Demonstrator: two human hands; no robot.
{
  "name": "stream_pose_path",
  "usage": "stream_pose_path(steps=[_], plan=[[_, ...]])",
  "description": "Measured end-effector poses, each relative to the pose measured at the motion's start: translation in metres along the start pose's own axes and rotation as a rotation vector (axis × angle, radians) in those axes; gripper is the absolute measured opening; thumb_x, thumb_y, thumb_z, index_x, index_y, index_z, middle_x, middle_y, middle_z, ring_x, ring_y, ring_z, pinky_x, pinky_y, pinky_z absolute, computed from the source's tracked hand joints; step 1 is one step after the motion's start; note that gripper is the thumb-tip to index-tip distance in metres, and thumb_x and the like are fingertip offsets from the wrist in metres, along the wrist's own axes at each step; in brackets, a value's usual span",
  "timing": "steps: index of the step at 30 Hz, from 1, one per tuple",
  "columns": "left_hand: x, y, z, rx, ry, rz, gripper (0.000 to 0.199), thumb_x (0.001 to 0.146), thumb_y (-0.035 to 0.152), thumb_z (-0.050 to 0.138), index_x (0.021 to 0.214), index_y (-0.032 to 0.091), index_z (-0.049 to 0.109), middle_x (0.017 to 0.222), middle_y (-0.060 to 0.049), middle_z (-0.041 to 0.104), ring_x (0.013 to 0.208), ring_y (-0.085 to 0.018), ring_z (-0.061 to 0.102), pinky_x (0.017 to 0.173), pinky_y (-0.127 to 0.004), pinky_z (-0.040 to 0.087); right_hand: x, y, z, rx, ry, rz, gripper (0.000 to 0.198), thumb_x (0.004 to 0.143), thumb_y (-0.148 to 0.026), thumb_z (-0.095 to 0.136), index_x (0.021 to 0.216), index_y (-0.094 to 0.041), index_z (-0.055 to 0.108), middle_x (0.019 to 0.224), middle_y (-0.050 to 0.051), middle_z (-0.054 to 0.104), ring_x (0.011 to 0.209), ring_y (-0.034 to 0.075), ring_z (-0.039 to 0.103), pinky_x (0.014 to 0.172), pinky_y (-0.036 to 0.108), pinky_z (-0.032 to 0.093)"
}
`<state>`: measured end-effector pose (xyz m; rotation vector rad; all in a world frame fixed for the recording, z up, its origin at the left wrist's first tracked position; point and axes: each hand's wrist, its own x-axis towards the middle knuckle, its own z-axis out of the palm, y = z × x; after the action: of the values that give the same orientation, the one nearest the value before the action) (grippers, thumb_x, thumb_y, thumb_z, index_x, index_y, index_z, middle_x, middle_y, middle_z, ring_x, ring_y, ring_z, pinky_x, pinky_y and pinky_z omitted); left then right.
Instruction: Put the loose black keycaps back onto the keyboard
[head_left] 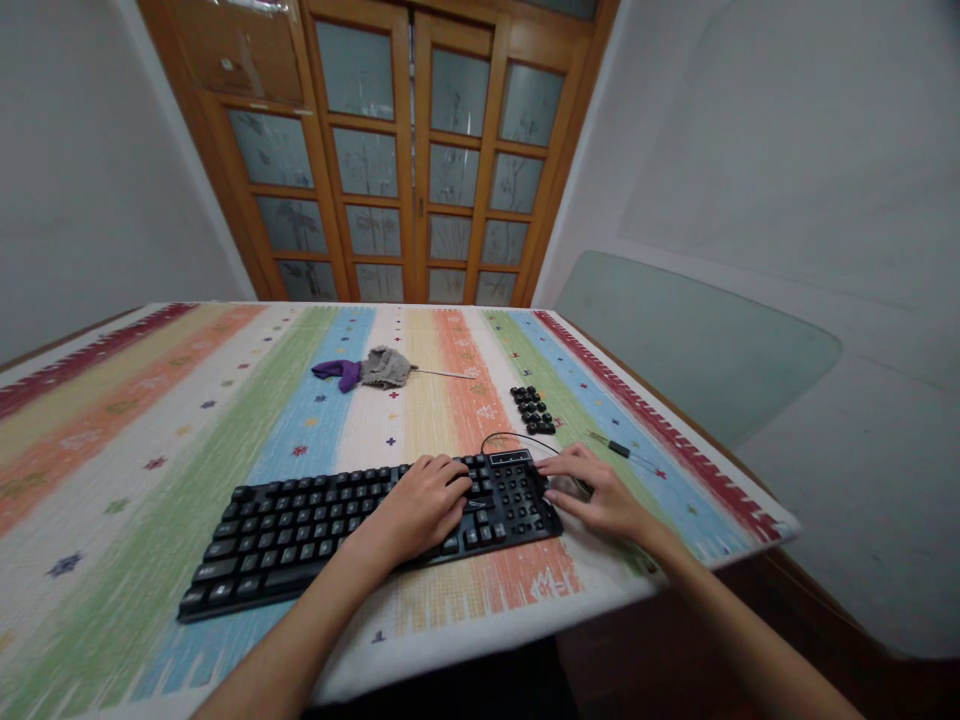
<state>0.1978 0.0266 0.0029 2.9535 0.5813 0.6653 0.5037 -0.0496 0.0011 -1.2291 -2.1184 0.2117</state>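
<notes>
A black keyboard (315,535) lies at a slant on the striped tablecloth, near the table's front edge. Its number pad (521,498) at the right end shows small posts where keycaps are off. My left hand (420,505) rests on the keys just left of that pad, fingers bent and a little apart. Beside the right edge is my right hand (596,490), thumb and fingers spread, their tips at the keyboard's side. A greyish patch shows under its palm; I cannot make out what it is. Several loose black keycaps (532,410) lie in rows beyond the pad.
A wire tool with a black handle (619,449) lies right of the keycaps. Further back are a grey and purple cloth (382,368) and a thin metal rod (446,374). A thin black cable (517,434) curves behind the keyboard. Walls flank the table; wooden glazed doors (412,150) stand behind.
</notes>
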Motion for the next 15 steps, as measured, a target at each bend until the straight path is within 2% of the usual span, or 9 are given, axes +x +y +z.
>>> stream_pose_path(steps=[6, 15], plan=[[0.001, 0.000, -0.002, -0.001, -0.025, -0.009, 0.019, 0.094, 0.015, 0.051, 0.109, 0.016, 0.063, 0.115, -0.010, 0.066, 0.106, -0.025, 0.059, 0.090, -0.043, 0.049, -0.008, -0.003, 0.011, -0.042, 0.112, -0.014, 0.022, 0.091, -0.028, 0.063, 0.110, -0.023, 0.072, 0.109, 0.009, 0.075, 0.098, 0.025, 0.067, 0.089, 0.045, 0.054], [0.000, 0.000, -0.003, -0.009, -0.006, -0.001, 0.019, 0.095, 0.016, 0.049, 0.108, 0.016, 0.063, 0.115, -0.011, 0.066, 0.105, -0.025, 0.058, 0.090, -0.044, 0.050, -0.010, -0.005, 0.017, -0.052, 0.164, -0.017, 0.023, 0.090, -0.030, 0.065, 0.110, -0.025, 0.075, 0.108, 0.009, 0.076, 0.092, 0.026, 0.067, 0.082, 0.046, 0.057]])
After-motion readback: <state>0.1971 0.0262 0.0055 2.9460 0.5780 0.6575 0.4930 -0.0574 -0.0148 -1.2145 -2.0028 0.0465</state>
